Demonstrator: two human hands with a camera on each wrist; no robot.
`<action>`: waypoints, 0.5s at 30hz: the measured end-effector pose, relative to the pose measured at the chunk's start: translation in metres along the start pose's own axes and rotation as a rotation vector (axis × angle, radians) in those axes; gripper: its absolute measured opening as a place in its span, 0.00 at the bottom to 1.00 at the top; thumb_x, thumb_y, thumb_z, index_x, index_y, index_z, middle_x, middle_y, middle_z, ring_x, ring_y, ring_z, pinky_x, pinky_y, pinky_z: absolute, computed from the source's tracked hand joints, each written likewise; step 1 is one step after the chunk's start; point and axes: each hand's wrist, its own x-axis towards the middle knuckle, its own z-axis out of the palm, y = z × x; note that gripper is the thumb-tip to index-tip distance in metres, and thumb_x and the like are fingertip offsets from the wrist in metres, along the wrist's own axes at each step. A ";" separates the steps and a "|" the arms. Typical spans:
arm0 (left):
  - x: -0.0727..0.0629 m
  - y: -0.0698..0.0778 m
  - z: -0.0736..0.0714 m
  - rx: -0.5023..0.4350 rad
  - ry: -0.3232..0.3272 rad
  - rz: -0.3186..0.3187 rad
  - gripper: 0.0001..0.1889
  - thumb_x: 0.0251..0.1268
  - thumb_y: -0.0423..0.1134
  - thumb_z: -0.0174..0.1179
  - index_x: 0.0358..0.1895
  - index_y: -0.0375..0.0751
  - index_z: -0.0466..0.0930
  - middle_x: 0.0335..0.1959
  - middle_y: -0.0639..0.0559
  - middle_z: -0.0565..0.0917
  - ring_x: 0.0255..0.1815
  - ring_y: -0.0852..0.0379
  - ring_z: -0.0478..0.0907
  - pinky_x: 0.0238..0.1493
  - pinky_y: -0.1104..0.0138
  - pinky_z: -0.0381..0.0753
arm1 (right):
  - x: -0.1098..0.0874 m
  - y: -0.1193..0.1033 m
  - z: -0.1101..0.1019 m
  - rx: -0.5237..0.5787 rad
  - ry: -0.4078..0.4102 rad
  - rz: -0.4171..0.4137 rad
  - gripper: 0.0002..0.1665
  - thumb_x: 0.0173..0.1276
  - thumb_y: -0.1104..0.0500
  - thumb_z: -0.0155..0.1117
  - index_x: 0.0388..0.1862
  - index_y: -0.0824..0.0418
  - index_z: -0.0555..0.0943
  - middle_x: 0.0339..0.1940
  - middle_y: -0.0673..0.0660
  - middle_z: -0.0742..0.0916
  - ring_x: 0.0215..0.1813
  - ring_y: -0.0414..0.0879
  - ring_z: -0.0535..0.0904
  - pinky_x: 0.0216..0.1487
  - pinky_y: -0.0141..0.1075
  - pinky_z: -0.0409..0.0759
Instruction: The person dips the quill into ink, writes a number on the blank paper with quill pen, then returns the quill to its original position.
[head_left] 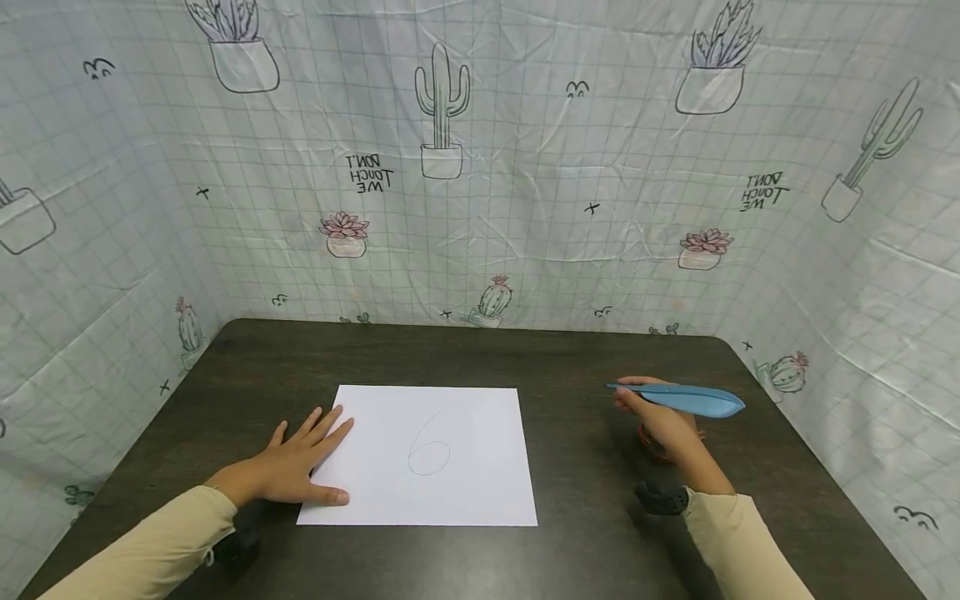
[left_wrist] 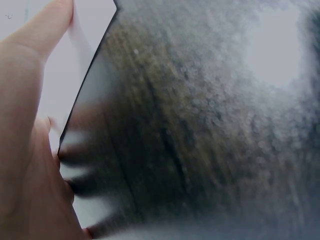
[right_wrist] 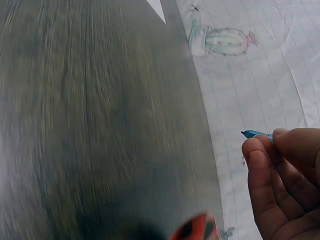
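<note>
A white sheet of paper lies on the dark table, with a thin "6" drawn near its middle. My left hand rests spread over the sheet's left edge, its thumb and some fingertips on the paper; the left wrist view shows that hand close beside the paper's edge. To the right of the sheet and apart from it, my right hand pinches a blue feather pen above the table. In the right wrist view, the pen's dark tip sticks out past the thumb and fingers.
The dark wooden table has rounded far corners. A white curtain printed with a grid and cacti hangs around its back and sides. A reddish band shows by the right wrist.
</note>
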 end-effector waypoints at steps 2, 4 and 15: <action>0.000 -0.003 0.002 0.000 0.008 0.006 0.56 0.50 0.71 0.61 0.77 0.46 0.47 0.78 0.41 0.40 0.75 0.30 0.35 0.57 0.26 0.28 | -0.001 0.002 -0.006 0.001 -0.005 0.003 0.26 0.74 0.55 0.56 0.62 0.73 0.71 0.43 0.59 0.87 0.45 0.43 0.85 0.52 0.45 0.80; 0.001 -0.005 0.004 0.001 0.015 0.012 0.56 0.50 0.71 0.61 0.77 0.47 0.47 0.78 0.42 0.40 0.75 0.30 0.35 0.57 0.25 0.28 | -0.002 0.005 -0.012 0.007 -0.002 0.005 0.27 0.74 0.54 0.57 0.62 0.73 0.71 0.42 0.57 0.88 0.44 0.41 0.85 0.50 0.43 0.81; -0.001 0.003 -0.003 0.011 -0.009 -0.013 0.57 0.50 0.71 0.60 0.77 0.44 0.47 0.78 0.40 0.40 0.76 0.31 0.34 0.59 0.26 0.29 | -0.016 0.018 -0.034 -0.155 0.064 0.019 0.30 0.75 0.46 0.52 0.64 0.66 0.70 0.53 0.69 0.83 0.40 0.39 0.84 0.36 0.34 0.80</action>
